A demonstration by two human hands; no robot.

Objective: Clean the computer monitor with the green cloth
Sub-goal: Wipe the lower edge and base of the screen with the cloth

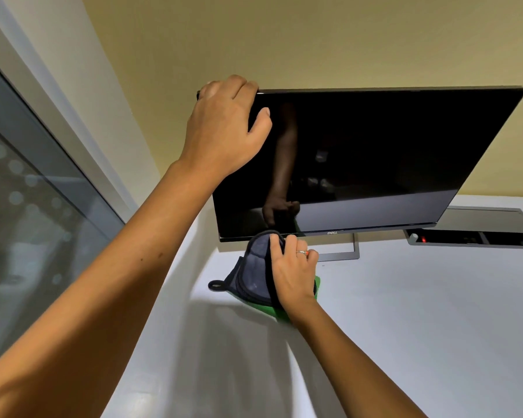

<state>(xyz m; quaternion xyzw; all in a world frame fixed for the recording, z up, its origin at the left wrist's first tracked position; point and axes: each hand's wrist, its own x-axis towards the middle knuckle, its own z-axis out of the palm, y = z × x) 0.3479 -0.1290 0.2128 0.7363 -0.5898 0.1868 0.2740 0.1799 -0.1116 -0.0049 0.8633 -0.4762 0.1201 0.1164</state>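
A black computer monitor (375, 158) stands on a white desk, its screen dark and tilted. My left hand (227, 128) grips the monitor's top left corner, fingers over the top edge and thumb on the screen. My right hand (293, 273) is closed on a cloth just below the screen's bottom edge. The cloth shows a grey-blue side (254, 267) with a black hanging loop, and a green side (280, 315) peeks out beneath my wrist. The cloth's lower part rests on the desk.
The white desk (420, 312) spreads to the right and front. The monitor's thin metal stand (355, 251) sits behind my right hand. A grey cable box with a small red light (471, 236) lies at the back right. A window (27, 206) runs along the left.
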